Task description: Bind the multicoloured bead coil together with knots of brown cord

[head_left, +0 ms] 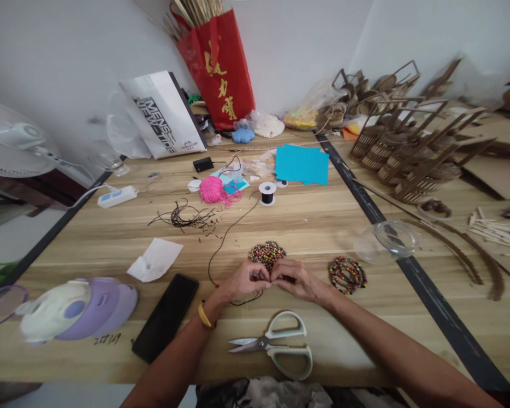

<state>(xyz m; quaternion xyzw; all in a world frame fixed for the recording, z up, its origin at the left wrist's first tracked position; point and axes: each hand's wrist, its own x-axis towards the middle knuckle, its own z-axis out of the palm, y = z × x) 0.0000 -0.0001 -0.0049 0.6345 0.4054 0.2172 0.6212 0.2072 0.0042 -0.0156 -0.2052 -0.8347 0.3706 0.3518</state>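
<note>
My left hand (249, 280) and my right hand (295, 279) meet at the fingertips, both pinched, just in front of a pile of multicoloured beads (267, 252). A black cord (221, 245) runs from a white spool (267, 194) down to my left hand, and a length of it loops below the fingers. What sits between the fingertips is too small to make out. Right of my right hand lies a coil of beaded bracelets (347, 275). Scissors (272, 344) with pale handles rest near the table edge, below my hands.
A black phone (165, 317), a crumpled white paper (155, 259) and a purple-white device (83, 310) lie on the left. Behind are cut black cords (182, 216), pink yarn (211, 189) and blue sheets (301, 164). A clear plastic container (386, 242) and wooden baskets (412, 153) stand right.
</note>
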